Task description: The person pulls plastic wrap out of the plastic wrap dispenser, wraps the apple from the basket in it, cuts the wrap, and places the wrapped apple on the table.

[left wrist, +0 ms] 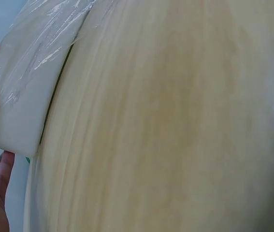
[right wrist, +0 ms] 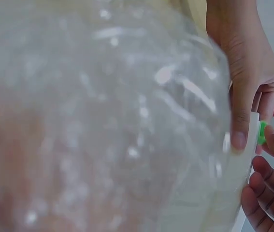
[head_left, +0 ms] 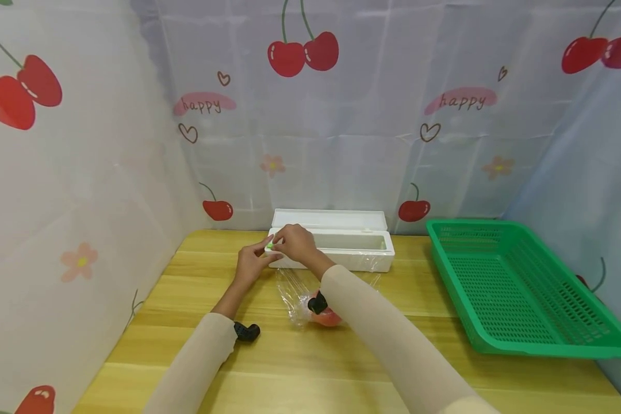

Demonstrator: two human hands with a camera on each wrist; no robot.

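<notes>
A long white cling film dispenser (head_left: 341,261) lies near the back of the table, its lid (head_left: 331,219) raised. My left hand (head_left: 248,267) grips the dispenser's left end, thumb on the front face and fingers around the end. At that same corner my right hand (head_left: 297,242) pinches a small green slider (right wrist: 262,133) on the front rim. Clear cling film (head_left: 291,284) hangs over the dispenser's front and spreads onto the table. Under the film sits a round reddish thing (head_left: 327,318), partly hidden by the right sleeve; its kind cannot be made out.
A green plastic basket (head_left: 473,310) with a slotted bottom stands on the right of the wooden table (head_left: 290,379). Cherry-printed curtains (head_left: 341,144) close off the back and sides. Black wrist devices (head_left: 246,332) sit at both cuffs.
</notes>
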